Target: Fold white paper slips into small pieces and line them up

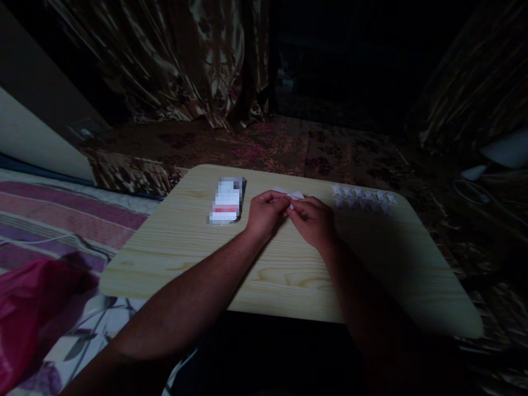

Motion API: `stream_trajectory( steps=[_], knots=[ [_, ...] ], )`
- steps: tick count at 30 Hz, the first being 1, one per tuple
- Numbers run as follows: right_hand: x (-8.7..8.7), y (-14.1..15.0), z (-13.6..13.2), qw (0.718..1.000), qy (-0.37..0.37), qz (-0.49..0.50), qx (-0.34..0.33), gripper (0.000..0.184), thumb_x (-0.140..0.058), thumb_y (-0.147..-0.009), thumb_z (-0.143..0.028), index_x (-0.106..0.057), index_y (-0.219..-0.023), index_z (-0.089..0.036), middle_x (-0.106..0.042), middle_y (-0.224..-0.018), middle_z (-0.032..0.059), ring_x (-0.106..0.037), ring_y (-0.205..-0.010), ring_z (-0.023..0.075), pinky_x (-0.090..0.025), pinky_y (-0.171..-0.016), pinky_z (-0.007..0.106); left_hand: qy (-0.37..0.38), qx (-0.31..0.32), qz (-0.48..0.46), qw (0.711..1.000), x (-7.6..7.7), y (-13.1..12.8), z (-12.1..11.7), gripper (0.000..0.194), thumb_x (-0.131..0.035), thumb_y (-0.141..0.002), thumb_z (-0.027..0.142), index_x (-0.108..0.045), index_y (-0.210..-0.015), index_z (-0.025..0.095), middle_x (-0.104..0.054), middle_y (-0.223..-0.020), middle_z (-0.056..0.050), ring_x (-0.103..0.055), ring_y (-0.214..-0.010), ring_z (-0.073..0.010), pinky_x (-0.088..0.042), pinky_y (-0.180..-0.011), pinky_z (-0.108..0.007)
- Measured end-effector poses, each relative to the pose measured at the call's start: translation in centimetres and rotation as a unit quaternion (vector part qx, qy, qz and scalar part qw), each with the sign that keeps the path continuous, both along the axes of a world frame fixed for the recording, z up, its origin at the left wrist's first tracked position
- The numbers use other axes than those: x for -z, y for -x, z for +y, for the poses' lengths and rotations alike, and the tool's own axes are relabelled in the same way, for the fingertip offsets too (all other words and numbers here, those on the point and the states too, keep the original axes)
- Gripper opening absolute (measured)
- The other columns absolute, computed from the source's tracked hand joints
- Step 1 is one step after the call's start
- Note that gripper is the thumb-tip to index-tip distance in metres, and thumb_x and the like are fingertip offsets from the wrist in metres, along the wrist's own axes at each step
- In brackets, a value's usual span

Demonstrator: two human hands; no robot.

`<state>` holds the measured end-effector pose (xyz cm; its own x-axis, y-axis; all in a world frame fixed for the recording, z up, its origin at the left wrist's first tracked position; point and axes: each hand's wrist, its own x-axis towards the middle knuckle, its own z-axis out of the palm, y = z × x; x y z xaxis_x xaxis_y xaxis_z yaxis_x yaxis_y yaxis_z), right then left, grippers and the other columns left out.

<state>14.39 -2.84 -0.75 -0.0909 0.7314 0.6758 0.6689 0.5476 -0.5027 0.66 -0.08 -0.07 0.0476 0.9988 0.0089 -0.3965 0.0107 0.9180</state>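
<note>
My left hand (266,212) and my right hand (312,219) meet above the middle of the table, thumbs and fingers pinched together. Between and just behind the fingertips a small piece of white folded paper (296,195) shows; the fingers cover most of it. To the right of my right hand, several small white folded paper pieces (358,193) lie in two rows. Left of my left hand is a flat, blurred-out rectangular object (226,201), white with a red band and dark edge, like a phone.
The pale wood-grain table (297,280) has rounded corners. At left is a bed with a striped cover (49,212) and a pink plastic bag (31,313). Behind the table stands a ledge with patterned cloth (256,146) under curtains (223,60). A white lamp (507,151) is at the right.
</note>
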Motion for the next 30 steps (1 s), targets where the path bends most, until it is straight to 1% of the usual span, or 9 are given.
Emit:
stream_trajectory(
  steps=[4,7,10,14,17,21,23,26,30],
  knots=[
    [-0.1,0.1,-0.1,1.0,0.014,-0.008,-0.013,0.017,-0.061,-0.082,-0.028,-0.073,-0.094,-0.025,-0.07,-0.093,0.0045,-0.066,-0.083,0.0168,-0.054,-0.077,0.029,-0.01,-0.014,0.016,1.0,0.2,0.1,0.3,0.021,-0.076,-0.062,0.029,-0.066,-0.073,0.015,-0.065,-0.064,0.0,-0.056,-0.055,-0.0101,-0.045,-0.056,-0.024],
    [-0.5,0.2,-0.4,1.0,0.013,-0.001,-0.012,0.012,-0.06,-0.083,-0.028,-0.071,-0.084,-0.024,-0.07,-0.087,0.0037,-0.064,-0.079,0.016,-0.053,-0.074,0.028,-0.062,-0.053,0.079,0.994,0.3,0.3,0.5,0.018,-0.073,-0.066,0.031,-0.067,-0.075,0.016,-0.066,-0.069,-0.001,-0.056,-0.06,-0.0106,-0.046,-0.06,-0.024],
    [-1.0,0.1,-0.6,0.999,-0.003,0.017,0.037,0.011,-0.06,-0.082,-0.028,-0.065,-0.075,-0.022,-0.064,-0.073,0.0017,-0.06,-0.067,0.0143,-0.051,-0.068,0.028,-0.139,-0.092,0.176,0.97,0.2,0.5,0.5,0.018,-0.069,-0.073,0.032,-0.069,-0.079,0.015,-0.068,-0.075,-0.003,-0.058,-0.067,-0.0119,-0.046,-0.066,-0.024],
    [-1.3,-0.1,-0.5,0.996,-0.03,0.055,0.065,0.004,-0.061,-0.08,-0.025,-0.061,-0.083,-0.022,-0.062,-0.085,0.0027,-0.057,-0.066,0.0126,-0.051,-0.063,0.027,-0.2,-0.126,0.256,0.937,0.1,0.8,0.3,0.019,-0.064,-0.079,0.034,-0.069,-0.083,0.016,-0.069,-0.078,-0.003,-0.06,-0.069,-0.0129,-0.047,-0.066,-0.025],
    [-1.2,0.0,-0.3,0.992,-0.062,0.087,0.064,0.009,-0.063,-0.077,-0.021,-0.058,-0.085,-0.022,-0.059,-0.089,0.0027,-0.056,-0.065,0.0117,-0.051,-0.058,0.026,-0.225,-0.15,0.284,0.92,0.2,0.8,0.2,0.017,-0.062,-0.081,0.033,-0.068,-0.082,0.017,-0.069,-0.077,-0.002,-0.061,-0.068,-0.0129,-0.047,-0.066,-0.025],
    [-1.2,0.1,-0.2,0.992,-0.066,0.097,0.052,0.022,-0.065,-0.076,-0.018,-0.06,-0.097,-0.023,-0.058,-0.101,0.0047,-0.058,-0.072,0.0124,-0.053,-0.058,0.026,-0.269,-0.142,0.31,0.901,0.4,0.8,0.0,0.016,-0.061,-0.083,0.032,-0.069,-0.084,0.018,-0.07,-0.079,-0.002,-0.061,-0.07,-0.0133,-0.048,-0.069,-0.026],
    [-1.1,0.1,-0.2,0.994,-0.058,0.082,0.037,0.021,-0.064,-0.078,-0.018,-0.062,-0.097,-0.024,-0.059,-0.104,0.0052,-0.06,-0.077,0.0135,-0.054,-0.06,0.026,-0.291,-0.133,0.325,0.89,0.4,0.9,-0.1,0.015,-0.061,-0.083,0.031,-0.07,-0.085,0.019,-0.07,-0.08,-0.003,-0.062,-0.072,-0.0142,-0.048,-0.071,-0.027],
    [-0.9,0.1,-0.2,0.995,-0.055,0.073,0.026,0.013,-0.064,-0.08,-0.02,-0.066,-0.092,-0.024,-0.06,-0.099,0.005,-0.061,-0.083,0.0146,-0.055,-0.062,0.026,-0.315,-0.123,0.335,0.88,0.5,0.9,-0.3,0.014,-0.061,-0.083,0.029,-0.07,-0.086,0.019,-0.07,-0.081,-0.004,-0.062,-0.075,-0.0151,-0.048,-0.072,-0.028],
    [-0.9,0.2,-0.2,0.995,-0.057,0.076,0.026,0.01,-0.062,-0.082,-0.02,-0.068,-0.09,-0.023,-0.061,-0.096,0.0048,-0.061,-0.082,0.0141,-0.055,-0.062,0.025,-0.326,-0.124,0.326,0.879,0.4,0.8,-0.3,0.013,-0.062,-0.083,0.028,-0.069,-0.087,0.018,-0.07,-0.081,-0.003,-0.062,-0.074,-0.0143,-0.048,-0.072,-0.027]
  ],
)
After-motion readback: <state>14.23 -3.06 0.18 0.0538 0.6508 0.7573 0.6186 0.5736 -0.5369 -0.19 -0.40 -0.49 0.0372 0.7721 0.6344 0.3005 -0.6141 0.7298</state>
